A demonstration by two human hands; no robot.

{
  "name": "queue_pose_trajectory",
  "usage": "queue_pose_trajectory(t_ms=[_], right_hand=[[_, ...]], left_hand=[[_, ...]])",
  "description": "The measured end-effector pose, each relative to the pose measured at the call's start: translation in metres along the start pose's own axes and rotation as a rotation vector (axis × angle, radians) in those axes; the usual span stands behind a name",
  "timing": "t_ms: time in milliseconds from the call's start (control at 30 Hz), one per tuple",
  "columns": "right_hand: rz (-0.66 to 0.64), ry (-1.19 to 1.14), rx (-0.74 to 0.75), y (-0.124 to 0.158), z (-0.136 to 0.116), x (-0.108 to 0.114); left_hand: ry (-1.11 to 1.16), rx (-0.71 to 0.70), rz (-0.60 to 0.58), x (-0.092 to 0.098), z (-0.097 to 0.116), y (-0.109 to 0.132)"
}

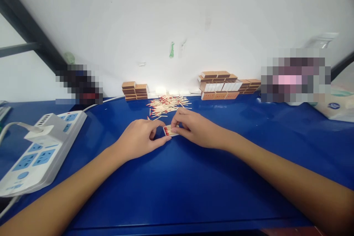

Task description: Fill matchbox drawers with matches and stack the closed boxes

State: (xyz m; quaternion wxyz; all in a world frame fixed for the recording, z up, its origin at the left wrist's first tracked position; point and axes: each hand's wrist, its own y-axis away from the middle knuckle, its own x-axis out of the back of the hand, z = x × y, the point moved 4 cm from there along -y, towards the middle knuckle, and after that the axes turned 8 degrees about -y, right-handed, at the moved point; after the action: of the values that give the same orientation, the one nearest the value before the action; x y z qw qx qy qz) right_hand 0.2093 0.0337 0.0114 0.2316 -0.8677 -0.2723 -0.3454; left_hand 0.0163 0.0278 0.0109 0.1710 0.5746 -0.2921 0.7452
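Observation:
A small open matchbox tray [174, 134] holding red-tipped matches [167, 131] lies on the blue table in front of me. My left hand [141, 135] grips the tray's left end between thumb and fingers. Over the right part of the tray, my right hand [193, 127] is closed in a pinch at the matches; its fingertips partly hide them. Just behind the hands spreads a loose heap of matches [168, 105], red heads pointing various ways.
Stacked matchboxes [135, 91] stand by the wall on the left, with a larger stack [219, 85] on the right. A white power strip [41, 155] with a plugged-in cable occupies the table's left side. A plastic packet [339, 103] sits far right; blurred items flank the back.

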Motion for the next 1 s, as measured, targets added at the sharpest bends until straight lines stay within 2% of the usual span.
queue_pose_trajectory(t_ms=[133, 200, 333, 400, 533, 667, 833, 1000], right_hand=[[0.002, 0.021, 0.015, -0.001, -0.003, -0.001], [0.056, 0.071, 0.027, -0.003, 0.003, 0.006], [0.257, 0.274, -0.051, -0.005, 0.037, 0.032], [0.280, 0.359, -0.113, -0.005, 0.058, 0.043], [0.300, 0.308, -0.147, -0.009, 0.084, 0.052], [0.266, 0.275, -0.148, -0.018, 0.088, 0.045], [0.209, 0.305, -0.257, -0.015, 0.087, 0.044], [0.366, 0.283, -0.300, -0.014, 0.074, 0.042]], left_hand=[[0.006, -0.008, 0.001, 0.000, 0.000, 0.000], [0.006, 0.000, -0.011, 0.000, 0.000, 0.000], [-0.001, 0.001, -0.042, 0.000, 0.000, -0.001], [-0.003, -0.005, -0.055, 0.000, 0.001, 0.000], [0.000, -0.019, -0.080, 0.001, 0.003, 0.000], [0.011, -0.031, -0.077, 0.001, 0.005, 0.000], [0.014, -0.028, -0.077, 0.001, 0.005, 0.000], [0.005, -0.027, -0.088, 0.000, 0.004, 0.001]])
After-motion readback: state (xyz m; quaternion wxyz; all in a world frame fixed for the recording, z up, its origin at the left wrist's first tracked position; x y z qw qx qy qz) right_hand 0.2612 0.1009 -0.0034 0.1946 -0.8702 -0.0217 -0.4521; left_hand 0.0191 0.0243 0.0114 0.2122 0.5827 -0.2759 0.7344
